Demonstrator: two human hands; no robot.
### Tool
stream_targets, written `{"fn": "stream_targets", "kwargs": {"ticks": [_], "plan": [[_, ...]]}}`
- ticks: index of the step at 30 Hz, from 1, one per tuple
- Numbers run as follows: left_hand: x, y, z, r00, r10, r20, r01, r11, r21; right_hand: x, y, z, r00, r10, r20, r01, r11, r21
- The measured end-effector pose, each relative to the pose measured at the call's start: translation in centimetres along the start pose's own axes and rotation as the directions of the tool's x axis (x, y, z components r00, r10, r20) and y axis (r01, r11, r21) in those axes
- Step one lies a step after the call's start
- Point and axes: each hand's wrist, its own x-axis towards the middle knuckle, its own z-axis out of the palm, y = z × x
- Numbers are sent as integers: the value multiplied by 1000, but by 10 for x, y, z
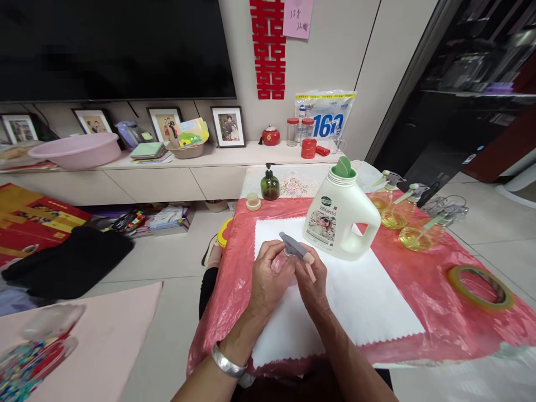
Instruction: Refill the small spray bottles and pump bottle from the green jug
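My left hand (pixel 270 274) is wrapped round a small clear spray bottle (pixel 278 262), most of which its fingers hide. A grey spray head (pixel 294 245) with a pinkish trigger sits at the bottle's neck, and the fingers of my right hand (pixel 312 276) are closed on it. Both hands are over a white sheet (pixel 360 304) with a zigzag edge. Just behind them stands a large white detergent jug (pixel 341 215) with a green spout at its mouth. I cannot tell how tightly the spray head is seated.
Spray bottles with yellow liquid (pixel 393 218) stand at the right, behind a roll of tape (pixel 481 286). At the table's far left are a green pump bottle (pixel 270 185) and a pale cap (pixel 253 201). A red plastic cover (pixel 226 301) lies under the sheet.
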Motion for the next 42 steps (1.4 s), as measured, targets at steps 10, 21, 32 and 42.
{"fn": "stream_targets", "kwargs": {"ticks": [10, 21, 32, 42], "plan": [[6, 10, 2, 979, -202, 38, 203, 978, -53, 6, 9, -7, 994, 37, 106, -44, 997, 61], [13, -4, -10, 990, 5, 138, 11, 993, -115, 18, -10, -22, 938, 72, 339, -63, 997, -38], [17, -24, -8, 984, -40, 172, 112, 893, -436, 20, -7, -18, 964, -15, 267, 23, 999, -28], [0, -27, 9, 967, -212, 144, 255, 847, -467, 16, 1, -14, 983, -47, 177, 50, 999, -15]]}}
